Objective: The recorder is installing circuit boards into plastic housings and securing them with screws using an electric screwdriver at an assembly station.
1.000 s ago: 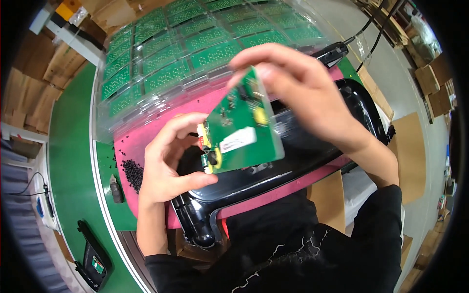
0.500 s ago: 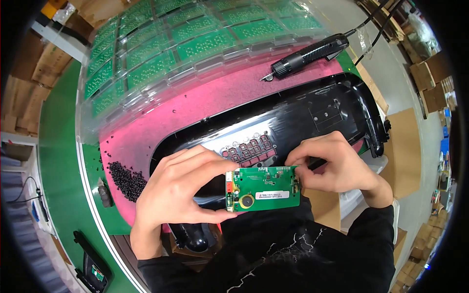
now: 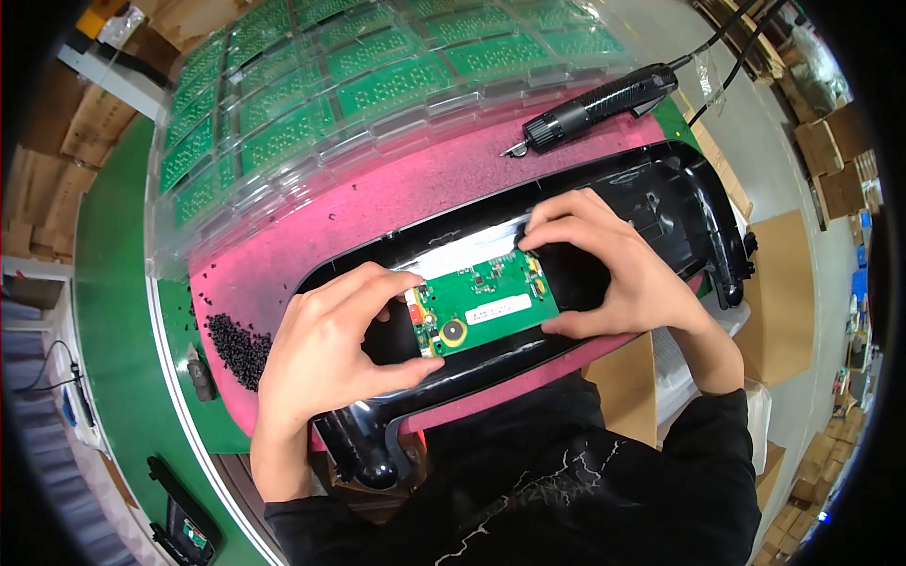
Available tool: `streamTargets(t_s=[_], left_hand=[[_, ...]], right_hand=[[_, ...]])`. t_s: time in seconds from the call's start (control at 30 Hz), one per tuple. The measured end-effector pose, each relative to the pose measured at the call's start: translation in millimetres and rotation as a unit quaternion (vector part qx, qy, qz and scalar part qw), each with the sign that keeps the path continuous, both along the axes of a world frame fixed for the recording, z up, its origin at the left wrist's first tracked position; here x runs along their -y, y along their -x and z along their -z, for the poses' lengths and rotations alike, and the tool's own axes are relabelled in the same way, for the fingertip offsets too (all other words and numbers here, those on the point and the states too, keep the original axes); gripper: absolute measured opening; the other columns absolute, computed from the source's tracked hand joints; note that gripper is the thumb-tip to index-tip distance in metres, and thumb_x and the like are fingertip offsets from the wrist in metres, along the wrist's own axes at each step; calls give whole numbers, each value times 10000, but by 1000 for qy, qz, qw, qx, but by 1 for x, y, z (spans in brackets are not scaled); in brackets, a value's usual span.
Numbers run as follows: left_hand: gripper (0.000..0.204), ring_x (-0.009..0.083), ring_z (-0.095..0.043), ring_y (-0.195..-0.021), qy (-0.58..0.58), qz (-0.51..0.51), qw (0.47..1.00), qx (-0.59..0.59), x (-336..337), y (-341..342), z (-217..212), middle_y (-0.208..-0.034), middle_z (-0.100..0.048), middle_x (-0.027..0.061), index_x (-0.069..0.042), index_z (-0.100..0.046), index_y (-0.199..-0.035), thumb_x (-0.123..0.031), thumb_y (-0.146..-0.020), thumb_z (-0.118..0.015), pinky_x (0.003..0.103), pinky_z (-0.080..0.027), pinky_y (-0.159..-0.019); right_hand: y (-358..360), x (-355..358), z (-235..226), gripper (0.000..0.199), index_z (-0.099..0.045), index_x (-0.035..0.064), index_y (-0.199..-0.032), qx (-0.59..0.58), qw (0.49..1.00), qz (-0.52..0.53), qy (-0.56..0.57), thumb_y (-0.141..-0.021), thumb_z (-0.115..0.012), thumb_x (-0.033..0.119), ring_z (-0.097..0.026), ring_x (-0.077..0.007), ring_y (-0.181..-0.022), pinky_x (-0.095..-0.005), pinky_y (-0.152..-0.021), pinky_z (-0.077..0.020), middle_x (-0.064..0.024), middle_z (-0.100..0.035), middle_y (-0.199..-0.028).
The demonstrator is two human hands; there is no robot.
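A green circuit board [image 3: 486, 300] with a white label and a round buzzer lies over the middle of a long black plastic housing [image 3: 651, 222]. My left hand [image 3: 344, 340] grips its left end, thumb at the lower corner and fingers at the upper one. At the other end my right hand [image 3: 613, 264] pinches the board's right edge between thumb and fingers. The board covers the housing's cut-out display area. Whether it rests fully on the housing or is slightly raised, I cannot tell.
A black electric screwdriver [image 3: 599, 108] lies behind the housing on the pink mat [image 3: 377, 200]. Clear trays of green boards [image 3: 387, 90] stand at the back. Small black screws [image 3: 238, 351] are heaped at the left. An open cardboard box [image 3: 774, 297] stands at right.
Both hands have moved the board away from my body, onto the housing's cut-out area. My right hand has shifted from the board's upper right corner to span its right edge.
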State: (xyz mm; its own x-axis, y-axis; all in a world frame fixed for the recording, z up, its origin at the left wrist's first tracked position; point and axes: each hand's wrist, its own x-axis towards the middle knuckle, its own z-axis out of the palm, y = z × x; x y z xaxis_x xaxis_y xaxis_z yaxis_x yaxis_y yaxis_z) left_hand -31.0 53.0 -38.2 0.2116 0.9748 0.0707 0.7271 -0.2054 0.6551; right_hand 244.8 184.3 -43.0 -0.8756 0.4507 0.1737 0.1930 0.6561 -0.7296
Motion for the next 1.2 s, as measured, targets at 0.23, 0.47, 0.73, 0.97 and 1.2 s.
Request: streamTargets(t_s=[0.23,0.47,0.73,0.97,1.2], left_hand=[[563,286,-659,-823,1,-12,997,-80,-4,-6,0,-952,-623,70,-49,-619,-1071,-316,-636,-856,388,-535,-632],[625,262,-655,-820,0,-16,995,-97,-6,-7,4,-990,-625,89,-12,-621,-1091,-247,-574,-885,342,-535,-664],[622,276,-660,-856,2,-20,994,-104,-5,-9,3,-990,-619,94,-15,-622,-1097,-255,-580,-872,359,-541,-710],[547,244,-637,-910,-12,-7,993,-117,-5,-8,3,-976,-577,59,-37,-610,-1105,-310,-684,-830,367,-542,-629],[589,263,-622,-916,4,-12,992,-125,-2,-7,3,-990,-555,59,-65,-584,-1135,-303,-661,-844,383,-503,-620]], right_hand=[[5,-1,13,638,-572,68,-1226,28,999,20,-29,-640,-821,118,-480,-327,-1172,-414,-1027,-377,-120,-532,-1233],[5,-2,15,646,-562,57,-1227,29,999,22,-36,-635,-815,106,-480,-333,-1171,-422,-1023,-384,-118,-530,-1228],[5,-2,15,651,-557,63,-1229,32,998,23,-41,-633,-817,100,-477,-333,-1172,-421,-1022,-386,-115,-521,-1235],[7,0,13,673,-548,59,-1250,54,998,28,-32,-632,-812,95,-464,-337,-1178,-422,-1034,-380,-116,-516,-1248],[12,3,4,642,-554,47,-1226,78,996,33,-21,-631,-790,78,-453,-341,-1184,-414,-1043,-377,-120,-511,-1257]])
